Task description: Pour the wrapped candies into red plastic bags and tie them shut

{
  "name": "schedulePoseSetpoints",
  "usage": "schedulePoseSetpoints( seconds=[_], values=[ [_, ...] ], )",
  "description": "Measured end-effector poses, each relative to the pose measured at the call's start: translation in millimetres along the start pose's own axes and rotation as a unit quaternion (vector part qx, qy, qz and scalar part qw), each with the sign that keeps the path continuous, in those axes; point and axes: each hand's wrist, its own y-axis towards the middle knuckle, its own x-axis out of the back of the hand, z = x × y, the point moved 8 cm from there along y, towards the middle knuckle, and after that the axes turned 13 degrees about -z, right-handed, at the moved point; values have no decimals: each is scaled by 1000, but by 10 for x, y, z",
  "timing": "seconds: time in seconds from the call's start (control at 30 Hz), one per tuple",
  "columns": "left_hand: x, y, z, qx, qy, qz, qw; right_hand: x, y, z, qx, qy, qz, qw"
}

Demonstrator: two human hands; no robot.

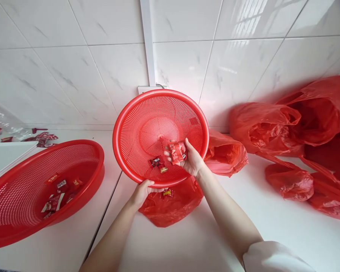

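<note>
A red perforated plastic basket (141,124) is tilted up toward me in the middle. My left hand (143,193) grips its lower rim, thumb over the edge and fingers underneath. Inside the basket, my right hand (188,158) holds a red candy packet (177,152) on the palm side of its fingers. Below that hand, a dark wrapped candy (156,162) and a gold-and-red wrapped candy (163,169) rest against the basket's lower wall. Under the rim lies a red plastic bag (170,211), with a red-and-yellow packet (167,193) at its mouth.
At left stands a second red basket (98,158) with several wrapped packets. Beside it are a white tray (8,155) and more wrappers (45,139). Red plastic bags (266,124) crowd the right side, one bag (226,155) close to the tilted basket. A tiled wall (181,64) rises behind.
</note>
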Motion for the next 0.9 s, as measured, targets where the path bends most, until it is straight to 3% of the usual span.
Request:
schedulePoseSetpoints(
  seconds=[0.07, 0.17, 0.23, 0.4, 0.53, 0.6, 0.7, 0.77, 0.9],
  values=[
    [0, 2, 4, 0, -5, 5, 1000, 10, -21, -60, -49, -11, -6, 999],
    [19, 9, 8, -2, -7, -1, 1000, 104, -25, -85, -64, -30, -57, 996],
    [21, 11, 7, -5, -1, 0, 1000, 130, -25, -77, -42, -44, -71, 996],
    [12, 10, 1, -6, 8, 2, 1000, 7, -72, -35, 50, -57, -22, 997],
    [21, 9, -1, -3, 10, -7, 1000, -29, -64, -52, 74, -71, -15, 995],
    [24, 8, 0, -2, 13, -8, 1000, 57, -18, -49, 72, -55, -59, 994],
    [31, 14, 6, 0, 14, -12, 1000, 202, 43, -137, -1, -15, -123, 992],
    [37, 20, 12, 3, 11, -14, 1000, 181, 55, -157, -21, 8, -100, 995],
    [42, 27, 24, 6, 9, -18, 1000, 100, 48, -62, 49, 22, -53, 997]
  ],
)
